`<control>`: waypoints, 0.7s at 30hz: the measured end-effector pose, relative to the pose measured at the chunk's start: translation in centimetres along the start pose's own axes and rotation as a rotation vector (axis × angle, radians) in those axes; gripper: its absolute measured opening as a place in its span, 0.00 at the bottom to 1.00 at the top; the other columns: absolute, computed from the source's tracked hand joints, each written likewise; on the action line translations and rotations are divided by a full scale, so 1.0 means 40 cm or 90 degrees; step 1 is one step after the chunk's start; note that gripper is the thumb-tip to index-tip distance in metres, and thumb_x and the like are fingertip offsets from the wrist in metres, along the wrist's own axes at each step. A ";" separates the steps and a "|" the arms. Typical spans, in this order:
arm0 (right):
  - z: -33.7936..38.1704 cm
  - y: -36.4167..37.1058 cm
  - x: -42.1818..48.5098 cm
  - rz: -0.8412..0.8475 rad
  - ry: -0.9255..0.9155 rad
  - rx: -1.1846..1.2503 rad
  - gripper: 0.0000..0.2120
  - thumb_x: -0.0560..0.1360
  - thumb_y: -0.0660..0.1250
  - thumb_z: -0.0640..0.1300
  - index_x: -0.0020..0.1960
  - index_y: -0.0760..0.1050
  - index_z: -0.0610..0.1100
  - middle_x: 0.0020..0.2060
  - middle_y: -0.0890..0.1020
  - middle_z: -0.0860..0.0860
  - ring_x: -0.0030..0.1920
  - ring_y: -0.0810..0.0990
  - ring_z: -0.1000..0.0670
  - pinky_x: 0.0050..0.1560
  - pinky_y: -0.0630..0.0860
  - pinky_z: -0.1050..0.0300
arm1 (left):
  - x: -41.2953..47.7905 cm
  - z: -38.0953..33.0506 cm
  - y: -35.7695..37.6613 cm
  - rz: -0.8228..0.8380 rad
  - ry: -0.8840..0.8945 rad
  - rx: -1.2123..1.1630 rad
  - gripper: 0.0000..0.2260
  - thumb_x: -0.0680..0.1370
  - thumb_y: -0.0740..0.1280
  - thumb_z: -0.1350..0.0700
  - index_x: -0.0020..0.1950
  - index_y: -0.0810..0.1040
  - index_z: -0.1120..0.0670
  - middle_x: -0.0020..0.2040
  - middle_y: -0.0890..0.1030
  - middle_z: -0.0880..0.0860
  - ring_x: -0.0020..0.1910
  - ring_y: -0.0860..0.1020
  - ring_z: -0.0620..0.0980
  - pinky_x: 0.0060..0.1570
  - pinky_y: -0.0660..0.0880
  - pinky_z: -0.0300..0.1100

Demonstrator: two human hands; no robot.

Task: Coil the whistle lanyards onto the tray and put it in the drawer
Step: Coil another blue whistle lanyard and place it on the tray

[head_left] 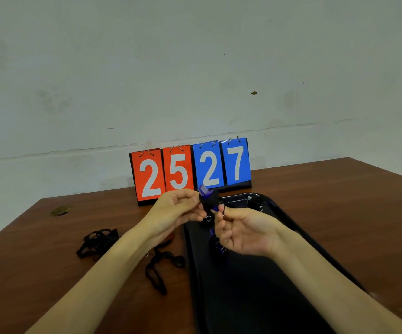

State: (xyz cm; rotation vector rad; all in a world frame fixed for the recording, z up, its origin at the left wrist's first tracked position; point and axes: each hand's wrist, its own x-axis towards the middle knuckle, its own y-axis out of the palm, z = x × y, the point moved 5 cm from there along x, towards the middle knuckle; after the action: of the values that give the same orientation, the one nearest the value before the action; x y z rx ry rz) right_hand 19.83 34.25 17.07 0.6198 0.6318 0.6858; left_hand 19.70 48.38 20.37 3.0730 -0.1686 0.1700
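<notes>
Whistle (204, 191) pinched in left hand (174, 210) fingers (191, 204); right hand (245, 233) fingers pinch its coiled lanyard (211, 201), above tray (255, 300).

Purple is showing on the whistle (203, 190), black on its lanyard (210, 201) and the tray (255, 297); table (339, 201) is showing brown woodgrain; scoreboard (178, 173) is showing orange and blue cards, white digits.

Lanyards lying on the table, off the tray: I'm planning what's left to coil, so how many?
2: one black bundle left of the left forearm, one black loop beside the tray; the forearm may hide more.
</notes>
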 end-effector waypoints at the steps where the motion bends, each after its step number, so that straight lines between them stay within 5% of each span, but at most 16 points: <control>1: 0.001 -0.003 0.002 -0.003 -0.007 0.002 0.06 0.69 0.67 0.40 0.37 0.82 0.39 0.32 0.78 0.51 0.30 0.75 0.55 0.29 0.70 0.66 | 0.002 -0.006 0.002 -0.009 0.012 0.080 0.06 0.78 0.62 0.63 0.45 0.78 0.59 0.36 0.81 0.57 0.34 0.81 0.48 0.38 0.79 0.36; 6: 0.013 -0.016 0.003 -0.035 -0.031 0.017 0.05 0.70 0.67 0.39 0.38 0.80 0.40 0.31 0.78 0.50 0.30 0.75 0.55 0.29 0.71 0.66 | 0.007 -0.017 0.022 -0.027 0.087 0.396 0.07 0.80 0.60 0.61 0.44 0.74 0.54 0.33 0.81 0.53 0.31 0.80 0.46 0.36 0.77 0.36; 11: 0.024 -0.032 0.003 -0.079 -0.053 -0.073 0.03 0.70 0.67 0.38 0.41 0.79 0.41 0.31 0.79 0.50 0.30 0.75 0.55 0.30 0.72 0.66 | 0.017 0.006 0.019 -0.038 0.086 0.447 0.05 0.79 0.61 0.62 0.45 0.74 0.54 0.32 0.80 0.52 0.31 0.79 0.48 0.38 0.77 0.40; 16: 0.098 -0.070 -0.092 -0.346 -0.225 -0.447 0.05 0.72 0.69 0.40 0.47 0.80 0.41 0.38 0.86 0.47 0.37 0.82 0.54 0.35 0.75 0.63 | 0.017 0.029 0.017 -0.029 0.097 0.462 0.03 0.77 0.66 0.57 0.50 0.76 0.52 0.41 0.81 0.50 0.37 0.80 0.45 0.37 0.74 0.35; 21: 0.080 -0.138 -0.156 -0.616 -0.278 -0.687 0.07 0.69 0.71 0.41 0.33 0.83 0.44 0.30 0.84 0.50 0.33 0.82 0.53 0.37 0.79 0.57 | 0.035 -0.004 -0.091 -0.133 0.092 0.547 0.03 0.77 0.66 0.58 0.49 0.78 0.53 0.42 0.79 0.47 0.41 0.77 0.41 0.39 0.71 0.30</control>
State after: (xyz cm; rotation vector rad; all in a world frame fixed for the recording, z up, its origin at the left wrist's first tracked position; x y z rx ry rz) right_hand 20.34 25.37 17.30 -0.5426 0.0399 -0.0958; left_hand 21.47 51.85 20.51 3.8581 0.3233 0.5868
